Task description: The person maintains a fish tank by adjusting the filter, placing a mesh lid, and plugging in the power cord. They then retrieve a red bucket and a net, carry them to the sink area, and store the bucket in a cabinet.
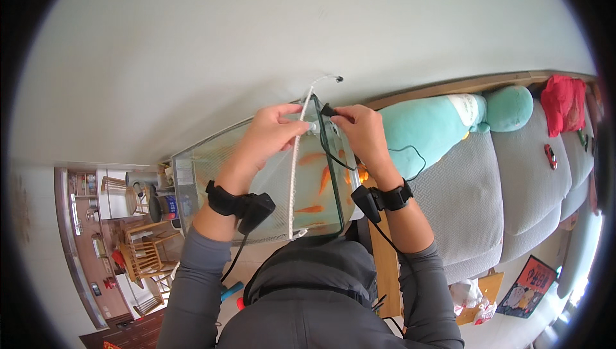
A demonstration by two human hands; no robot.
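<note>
A glass fish tank (339,190) with several orange fish (325,178) stands before me. A mesh cover (262,183) with a white braided-looking edge (292,190) lies over its left part. My left hand (272,132) is at that edge near the wall, thumb and index finger on either side of a short stretch. A small whitish piece (313,126) shows at the thumb tip; whether it is gripped is unclear. My right hand (358,125) pinches a small black device (328,110) above the tank's right rim. A thin black cable (337,159) hangs beside the glass below it.
A wall (308,26) rises behind the tank. To the right, a grey sofa (462,200) holds a long turquoise plush toy (428,120), a red cloth (564,106) and a red toy car (550,156). A white cord (325,78) ends near the wall. Wooden chairs (147,248) stand far left.
</note>
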